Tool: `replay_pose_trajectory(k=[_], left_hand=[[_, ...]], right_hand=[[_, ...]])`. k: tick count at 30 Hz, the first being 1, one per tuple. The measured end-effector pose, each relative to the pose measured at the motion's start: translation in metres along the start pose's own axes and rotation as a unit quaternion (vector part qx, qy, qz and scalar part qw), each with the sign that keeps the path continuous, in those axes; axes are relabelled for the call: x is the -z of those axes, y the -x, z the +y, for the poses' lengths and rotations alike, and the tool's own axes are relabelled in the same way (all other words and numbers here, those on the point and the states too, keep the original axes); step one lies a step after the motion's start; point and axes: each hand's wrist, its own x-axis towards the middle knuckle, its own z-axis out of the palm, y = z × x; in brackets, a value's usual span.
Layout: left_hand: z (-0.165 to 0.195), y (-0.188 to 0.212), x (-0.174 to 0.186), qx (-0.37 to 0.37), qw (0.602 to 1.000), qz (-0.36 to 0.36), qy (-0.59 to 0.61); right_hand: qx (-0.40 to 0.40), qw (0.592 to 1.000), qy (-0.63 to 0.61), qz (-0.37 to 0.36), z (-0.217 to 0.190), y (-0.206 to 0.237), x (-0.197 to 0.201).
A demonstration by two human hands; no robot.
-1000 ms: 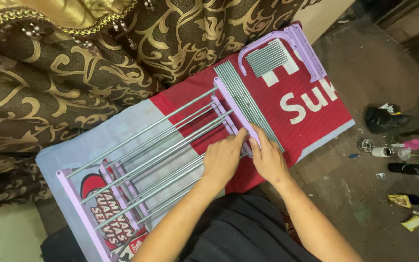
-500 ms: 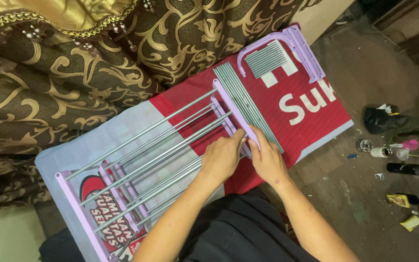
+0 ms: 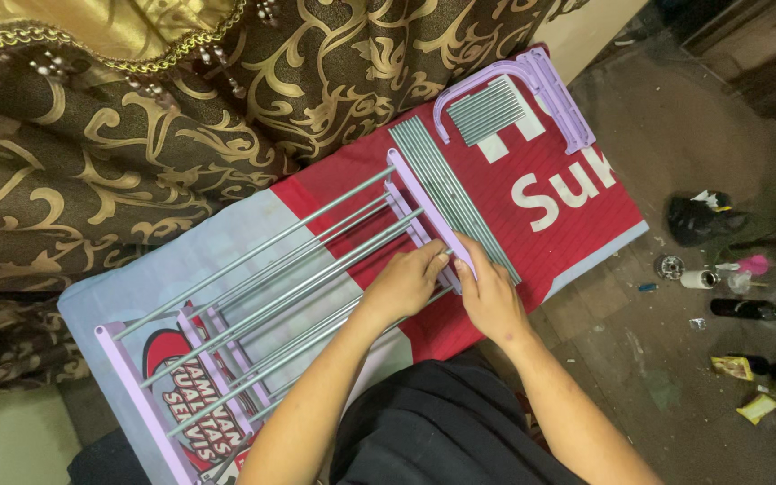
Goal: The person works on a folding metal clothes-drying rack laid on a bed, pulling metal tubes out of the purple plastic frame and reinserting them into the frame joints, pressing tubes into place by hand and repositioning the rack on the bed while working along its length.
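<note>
Left hand: the left hand (image 3: 403,283) curls over the grey metal rods (image 3: 316,260), fingertips pressed to the lilac end bar (image 3: 430,214).
Right hand: the right hand (image 3: 489,295) pinches that bar's near end (thumb hidden).
Beyond the grip: loose rod bundle (image 3: 454,198), on the printed banner (image 3: 550,198).

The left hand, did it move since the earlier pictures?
No, hardly at all. The left hand is at the same near end of the purple bar, over the red part of the banner, just as before.
</note>
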Motion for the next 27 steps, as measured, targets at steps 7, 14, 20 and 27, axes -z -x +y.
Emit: replay_pose_trajectory(k=[7,14,20,27], left_hand=[[0.003,0.012,-0.034,-0.114,0.929,0.202,-0.289],[0.001,0.011,-0.028,-0.016,0.958,0.1,-0.267],[0.008,0.008,-0.02,0.001,0.973,0.08,-0.214],[0.009,0.008,-0.016,0.004,0.977,0.066,-0.204]], right_hand=[[0.041,0.999,0.013,0.024,0.004,-0.001,-0.001],[-0.007,1.0,0.0,0.005,0.006,-0.001,-0.001],[-0.009,1.0,-0.001,-0.001,0.005,-0.001,0.001],[-0.024,1.0,-0.001,-0.007,0.002,0.0,0.001]])
